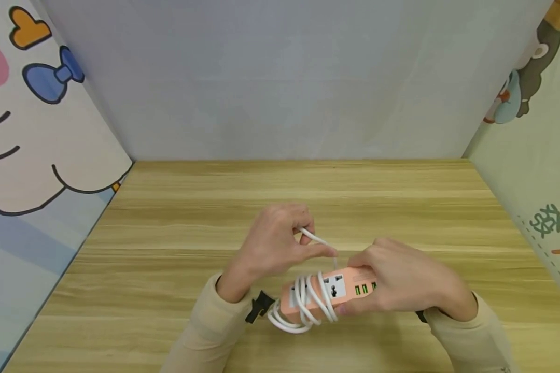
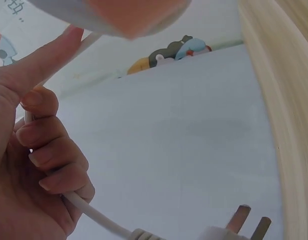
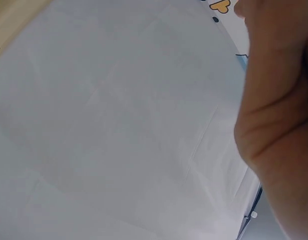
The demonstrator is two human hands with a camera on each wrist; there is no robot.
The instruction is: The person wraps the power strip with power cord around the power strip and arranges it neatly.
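Note:
An orange power strip (image 1: 364, 274) with white sockets and green USB ports is held by my right hand (image 1: 401, 277), which grips its right end. White cable (image 1: 303, 298) loops several times around the strip's left half. My left hand (image 1: 275, 241) grips a free length of that cable just above the strip, with the thumb along it. In the left wrist view, curled fingers (image 2: 56, 145) close round the cable, and its plug (image 2: 234, 230) with metal prongs hangs beyond them. The right wrist view shows only part of the right hand and wrist (image 3: 274, 110); the strip is out of that view.
A wood-grain table (image 1: 191, 197) lies beneath both hands. Behind it stands a pale grey back wall (image 1: 280, 77). Cartoon-printed panels close in the left side (image 1: 51, 155) and the right side (image 1: 532, 155).

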